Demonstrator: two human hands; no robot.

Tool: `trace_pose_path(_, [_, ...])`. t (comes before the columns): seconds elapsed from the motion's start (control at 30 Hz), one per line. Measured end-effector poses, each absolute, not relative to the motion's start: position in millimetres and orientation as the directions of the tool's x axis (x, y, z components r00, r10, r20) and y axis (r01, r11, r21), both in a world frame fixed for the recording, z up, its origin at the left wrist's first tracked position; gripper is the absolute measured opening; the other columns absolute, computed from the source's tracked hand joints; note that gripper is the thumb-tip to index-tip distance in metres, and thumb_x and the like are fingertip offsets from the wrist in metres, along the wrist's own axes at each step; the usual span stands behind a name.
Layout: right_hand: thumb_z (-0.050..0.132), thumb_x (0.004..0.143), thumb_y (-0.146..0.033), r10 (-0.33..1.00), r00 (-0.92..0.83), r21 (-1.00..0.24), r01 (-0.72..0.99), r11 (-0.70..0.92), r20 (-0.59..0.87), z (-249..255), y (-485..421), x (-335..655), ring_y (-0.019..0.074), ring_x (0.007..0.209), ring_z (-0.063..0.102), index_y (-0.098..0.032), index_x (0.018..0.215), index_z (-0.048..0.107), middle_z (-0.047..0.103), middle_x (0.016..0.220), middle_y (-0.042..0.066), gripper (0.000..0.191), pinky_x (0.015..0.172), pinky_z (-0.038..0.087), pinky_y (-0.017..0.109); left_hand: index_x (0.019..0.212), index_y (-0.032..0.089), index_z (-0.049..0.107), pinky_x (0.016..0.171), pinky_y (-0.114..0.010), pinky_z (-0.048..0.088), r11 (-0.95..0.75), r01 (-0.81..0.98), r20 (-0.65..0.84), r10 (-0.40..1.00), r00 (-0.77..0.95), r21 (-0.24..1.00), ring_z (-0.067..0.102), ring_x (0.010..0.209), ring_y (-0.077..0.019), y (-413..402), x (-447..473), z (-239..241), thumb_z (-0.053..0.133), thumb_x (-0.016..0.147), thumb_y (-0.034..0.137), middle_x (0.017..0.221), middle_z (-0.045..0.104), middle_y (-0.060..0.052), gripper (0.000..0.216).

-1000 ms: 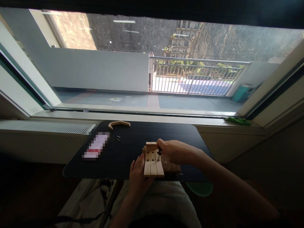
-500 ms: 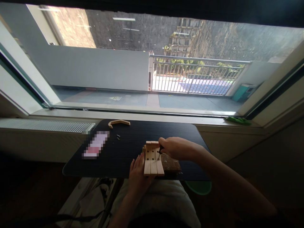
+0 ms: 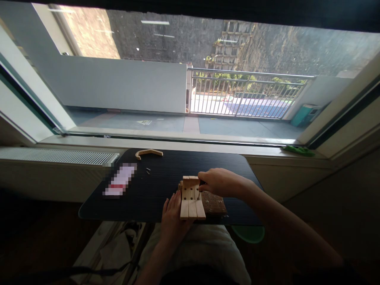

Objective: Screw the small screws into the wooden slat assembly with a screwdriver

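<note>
The bare left hand [image 3: 172, 213] has slim fingers and runs into a bare left forearm [image 3: 154, 253], uncovered as far as the bottom edge of the view. The bare right hand [image 3: 218, 183] is lit by the daylight from the window. Its bare right forearm [image 3: 276, 221] is uncovered along all its visible length. The part nearest the camera lies in deep shadow, so any sleeve there cannot be made out. Over the lap lies pale grey-beige, softly creased cloth legwear [image 3: 204, 247]; whether trousers or shorts cannot be told. At the bottom edge shows a dark rounded piece of clothing [image 3: 196, 277], too dim to tell its colour or cut.
</note>
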State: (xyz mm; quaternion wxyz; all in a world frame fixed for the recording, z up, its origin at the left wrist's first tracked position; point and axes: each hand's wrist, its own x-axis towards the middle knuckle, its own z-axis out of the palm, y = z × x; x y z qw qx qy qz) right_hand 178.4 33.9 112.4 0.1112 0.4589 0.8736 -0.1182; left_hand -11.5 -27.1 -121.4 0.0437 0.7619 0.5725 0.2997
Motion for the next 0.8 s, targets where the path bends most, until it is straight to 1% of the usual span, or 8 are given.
trace_pose_path(0.13, [0.056,0.096,-0.04,0.774,-0.565,-0.113,0.822,0.558,-0.284,111.7,34.2,177.5,0.0246,0.084,0.068,-0.019,0.105,0.067,0.074,0.092,0.009,0.025,0.059,0.037,0.029,0.156,0.016,0.022,0.114,-0.052,0.035,-0.342,0.847,0.407,0.898,0.167,0.406,0.049,0.137,-0.0336,-26.4,-12.1,-122.9,0.066,0.083,0.041,0.15,0.05,-0.02,0.088])
trace_pose_path(0.3, [0.057,0.095,-0.041,0.784,-0.558,-0.11,0.827,0.551,-0.273,112.0,34.4,175.6,0.0244,0.083,0.068,-0.02,0.103,0.069,0.074,0.091,0.009,0.026,0.058,0.036,0.029,0.155,0.014,0.026,0.113,-0.051,0.036,-0.35,0.85,0.425,0.889,0.169,0.394,0.05,0.136,-0.034,-26.4,-12.5,-124.1,0.067,0.082,0.044,0.149,0.051,-0.02,0.089])
trace_pose_path(0.4, [0.057,0.095,-0.043,0.786,-0.557,-0.096,0.827,0.554,-0.268,112.2,34.2,174.8,0.0241,0.082,0.068,-0.02,0.101,0.07,0.074,0.09,0.009,0.027,0.06,0.037,0.029,0.155,0.014,0.028,0.113,-0.05,0.036,-0.347,0.85,0.421,0.891,0.167,0.396,0.05,0.136,-0.0333,-26.8,-12.0,-122.9,0.066,0.083,0.041,0.15,0.051,-0.019,0.086])
trace_pose_path(0.57, [0.055,0.096,-0.045,0.802,-0.539,-0.067,0.838,0.541,-0.257,111.1,34.1,174.0,0.0236,0.082,0.068,-0.019,0.1,0.07,0.074,0.09,0.009,0.031,0.06,0.038,0.029,0.155,0.015,0.025,0.113,-0.051,0.036,-0.348,0.846,0.423,0.891,0.165,0.404,0.05,0.136,-0.0326,-27.2,-11.2,-121.7,0.066,0.083,0.037,0.15,0.051,-0.019,0.085])
trace_pose_path(0.8, [0.053,0.097,-0.05,0.819,-0.517,-0.036,0.85,0.525,-0.248,108.2,36.1,172.3,0.024,0.081,0.069,-0.018,0.097,0.071,0.073,0.086,0.009,0.036,0.058,0.039,0.028,0.156,0.017,0.023,0.113,-0.052,0.035,-0.34,0.844,0.407,0.899,0.162,0.414,0.049,0.137,-0.034,-27.7,-11.3,-121.2,0.067,0.084,0.039,0.15,0.051,-0.019,0.087])
